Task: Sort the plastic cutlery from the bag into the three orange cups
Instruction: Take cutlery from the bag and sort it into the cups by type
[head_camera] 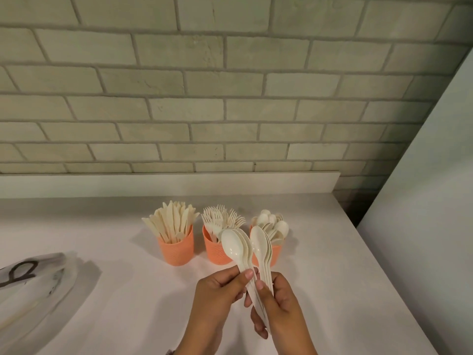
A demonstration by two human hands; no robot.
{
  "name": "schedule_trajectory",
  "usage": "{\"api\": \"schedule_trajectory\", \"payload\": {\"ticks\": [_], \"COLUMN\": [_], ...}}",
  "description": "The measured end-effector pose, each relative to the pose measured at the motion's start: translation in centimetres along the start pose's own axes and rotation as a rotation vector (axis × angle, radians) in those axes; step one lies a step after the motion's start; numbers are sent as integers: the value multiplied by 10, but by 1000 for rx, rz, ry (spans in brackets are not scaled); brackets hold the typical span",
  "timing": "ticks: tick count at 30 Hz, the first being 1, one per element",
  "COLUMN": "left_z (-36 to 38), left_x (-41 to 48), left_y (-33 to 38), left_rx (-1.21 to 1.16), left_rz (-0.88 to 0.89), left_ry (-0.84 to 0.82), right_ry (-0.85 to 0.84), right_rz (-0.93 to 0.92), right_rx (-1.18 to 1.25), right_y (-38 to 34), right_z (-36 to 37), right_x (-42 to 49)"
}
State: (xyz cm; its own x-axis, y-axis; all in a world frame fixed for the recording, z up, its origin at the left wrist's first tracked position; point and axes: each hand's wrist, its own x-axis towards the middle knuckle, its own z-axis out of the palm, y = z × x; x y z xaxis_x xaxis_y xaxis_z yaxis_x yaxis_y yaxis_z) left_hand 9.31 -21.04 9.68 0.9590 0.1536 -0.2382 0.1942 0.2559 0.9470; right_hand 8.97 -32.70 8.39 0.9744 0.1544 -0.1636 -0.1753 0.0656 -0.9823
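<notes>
Plastic spoons in both hands; right cup partly hidden

Far left: clear plastic bag [33,285] with dark print lies flat on the pale counter [128,303], well apart from the cups.

Centre, row of three orange cups near the back ledge:
- left cup [176,251]: knives [171,222], upright and fanned.
- middle cup [213,252]: forks [222,217], tines up.
- right cup [276,253]: loose spoons [272,224], bowls up.

Foreground: left hand [220,295] has its fingers curled and thumb pressed on the handles of a fanned spoon stack [234,245]. Right hand [281,306] grips a second spoon stack [259,242] the same way. The hands touch; the handles overlap between them.

Obstruction: raised spoon bowls cover the middle cup's right edge and most of the right cup's front wall.

Behind: grey brick wall [230,98]. Far right: plain white panel [422,201].
</notes>
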Motion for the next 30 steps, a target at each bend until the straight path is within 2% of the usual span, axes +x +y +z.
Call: {"api": "schedule_trajectory", "payload": {"ticks": [4,13,18,27,30], "left_z": [-3,14,34,46,43], "left_x": [6,66,98,123,122], "left_y": [3,21,-1,-38,-47], "left_rx": [-13,131,340,709,804], "left_rz": [7,287,398,497,453], "left_ry": [-72,115,217,223,226], "right_ry": [3,334,315,280,260], "right_rz": [-2,-10,46,61,28], "right_rx": [28,-24,91,169,149], "right_y": [3,11,6,5,5], "right_z": [-2,-46,-58,-68,-67], "right_x": [0,2,-2,-7,-7]}}
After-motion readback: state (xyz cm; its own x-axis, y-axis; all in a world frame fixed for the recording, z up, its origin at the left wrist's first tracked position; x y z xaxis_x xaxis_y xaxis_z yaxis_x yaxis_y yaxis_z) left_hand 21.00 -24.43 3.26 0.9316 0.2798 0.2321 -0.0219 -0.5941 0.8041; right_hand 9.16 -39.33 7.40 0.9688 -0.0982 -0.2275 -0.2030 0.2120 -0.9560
